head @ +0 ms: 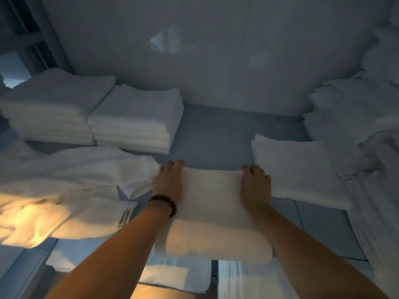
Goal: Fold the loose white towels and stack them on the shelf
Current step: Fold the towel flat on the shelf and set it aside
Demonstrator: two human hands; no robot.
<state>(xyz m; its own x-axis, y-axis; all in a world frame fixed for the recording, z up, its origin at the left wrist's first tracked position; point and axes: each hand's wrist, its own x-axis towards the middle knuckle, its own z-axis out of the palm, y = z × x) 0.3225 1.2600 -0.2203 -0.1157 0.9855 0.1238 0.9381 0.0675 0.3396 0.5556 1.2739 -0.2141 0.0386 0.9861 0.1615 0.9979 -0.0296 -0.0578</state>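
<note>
While two stacks of folded towels [136, 117] already stand at the back left of the shelf [216, 137] and a single folded towel [298, 169] lies at the right, a person presses another folded white towel [212, 212] down near the shelf's front. The left hand [167, 184] and right hand [255, 184] lie flat along its sides, fingers close together and reaching its far corners; the thumbs are hidden. Loose towels [64, 190] at the left and a crumpled heap [367, 126] at the right suggest the job is perhaps half done.
</note>
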